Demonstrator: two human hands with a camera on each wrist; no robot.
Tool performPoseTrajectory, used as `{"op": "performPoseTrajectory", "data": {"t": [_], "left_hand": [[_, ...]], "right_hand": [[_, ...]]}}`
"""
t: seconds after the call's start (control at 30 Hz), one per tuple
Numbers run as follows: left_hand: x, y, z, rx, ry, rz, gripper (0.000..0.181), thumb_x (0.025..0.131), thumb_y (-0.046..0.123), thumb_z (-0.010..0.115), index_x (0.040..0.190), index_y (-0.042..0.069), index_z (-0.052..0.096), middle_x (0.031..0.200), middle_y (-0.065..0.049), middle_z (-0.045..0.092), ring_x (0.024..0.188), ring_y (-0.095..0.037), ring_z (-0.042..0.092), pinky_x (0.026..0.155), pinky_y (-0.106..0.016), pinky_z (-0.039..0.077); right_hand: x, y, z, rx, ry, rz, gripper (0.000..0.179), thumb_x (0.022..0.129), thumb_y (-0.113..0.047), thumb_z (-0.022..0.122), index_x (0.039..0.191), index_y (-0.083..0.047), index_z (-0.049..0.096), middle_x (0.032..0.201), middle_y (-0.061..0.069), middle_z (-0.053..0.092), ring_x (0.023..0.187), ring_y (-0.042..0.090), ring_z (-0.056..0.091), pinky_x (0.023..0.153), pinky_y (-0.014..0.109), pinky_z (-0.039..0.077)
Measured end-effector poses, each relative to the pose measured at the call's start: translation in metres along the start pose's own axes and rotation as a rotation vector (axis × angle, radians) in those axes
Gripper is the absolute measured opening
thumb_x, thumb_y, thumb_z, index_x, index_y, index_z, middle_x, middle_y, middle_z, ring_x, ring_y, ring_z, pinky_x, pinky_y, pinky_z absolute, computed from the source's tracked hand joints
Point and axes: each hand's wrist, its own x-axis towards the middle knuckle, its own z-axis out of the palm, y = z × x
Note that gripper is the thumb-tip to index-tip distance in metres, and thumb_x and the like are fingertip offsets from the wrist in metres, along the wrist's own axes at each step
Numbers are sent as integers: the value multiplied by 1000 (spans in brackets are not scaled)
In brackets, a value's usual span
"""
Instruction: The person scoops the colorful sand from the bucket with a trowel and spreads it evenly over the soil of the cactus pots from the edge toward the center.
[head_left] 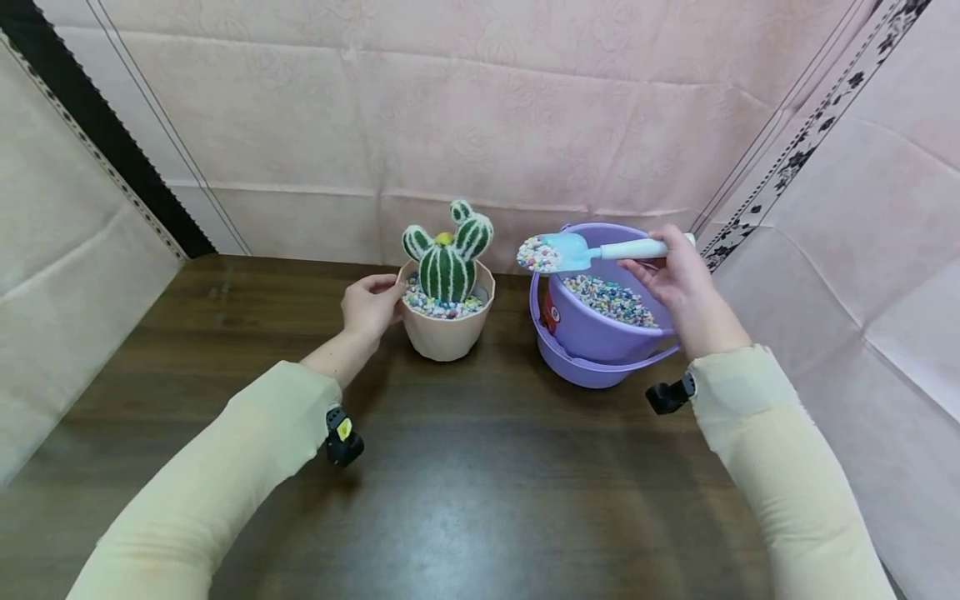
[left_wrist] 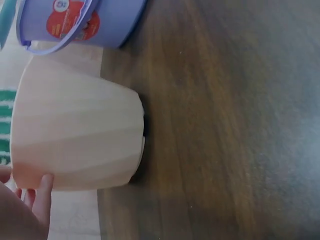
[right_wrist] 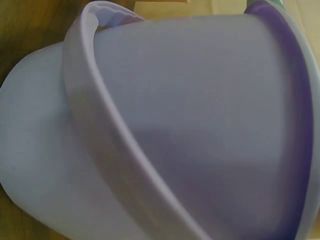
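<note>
In the head view, my left hand (head_left: 369, 307) pinches the left rim of a beige flowerpot (head_left: 442, 337). A green-and-white knitted-looking cactus (head_left: 446, 273) with a yellow tip stands in it, colored pebbles (head_left: 429, 307) around its base. The left wrist view shows the thumb (left_wrist: 45, 192) against the outside of the pot's wall. My right hand (head_left: 681, 283) grips the handle of a light-blue toy shovel (head_left: 576, 252), whose scoop carries pebbles (head_left: 537, 254). Below the shovel stands a purple bucket (head_left: 600, 333) with more pebbles (head_left: 615, 302) inside. My right hand is hidden in the right wrist view.
The bucket's purple carrying handle (right_wrist: 125, 135) hangs down around its side. Everything stands on a dark wooden table (head_left: 465, 483). A pale cloth (head_left: 480, 125) rises behind, with more cloth at both sides. Black wrist cameras sit at both cuffs.
</note>
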Motion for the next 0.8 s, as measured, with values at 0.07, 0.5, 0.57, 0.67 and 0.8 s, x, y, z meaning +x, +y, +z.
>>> {"op": "performPoseTrajectory", "data": {"t": [0.07, 0.5, 0.57, 0.67, 0.8], "left_hand": [[-1, 0, 1, 0, -9, -3, 32, 90, 13, 58, 122, 6, 60, 108, -7, 59, 72, -2, 55, 72, -27, 58], [7, 0, -1, 16, -74, -8, 33, 93, 13, 56, 125, 8, 59, 123, -10, 59, 84, -7, 55, 60, -16, 55], [7, 1, -1, 20, -72, -3, 33, 93, 13, 56, 125, 9, 59, 122, -10, 59, 85, -7, 55, 60, -16, 54], [7, 1, -1, 25, -69, -3, 32, 93, 13, 55, 125, 9, 59, 122, -10, 58, 87, -8, 55, 60, -16, 54], [6, 1, -2, 24, -64, -6, 32, 93, 13, 55, 124, 9, 60, 121, -10, 58, 88, -8, 55, 61, -16, 54]], "right_hand": [[1, 2, 3, -20, 2, -3, 5, 92, -9, 51, 91, -5, 48, 86, 14, 54, 68, 26, 61, 65, 30, 60], [5, 14, 17, -108, -19, -27, 4, 93, -11, 46, 94, -8, 43, 101, 10, 44, 72, 21, 61, 69, 29, 60], [5, 15, 20, -120, -27, -36, 3, 93, -10, 46, 92, -8, 44, 101, 10, 44, 73, 21, 62, 68, 29, 60], [6, 18, 23, -132, -41, -41, 4, 92, -9, 47, 90, -7, 45, 98, 10, 46, 71, 21, 63, 68, 29, 60], [8, 21, 27, -156, -44, -50, 7, 91, -9, 49, 86, -7, 46, 89, 10, 51, 69, 22, 64, 66, 28, 60]]}}
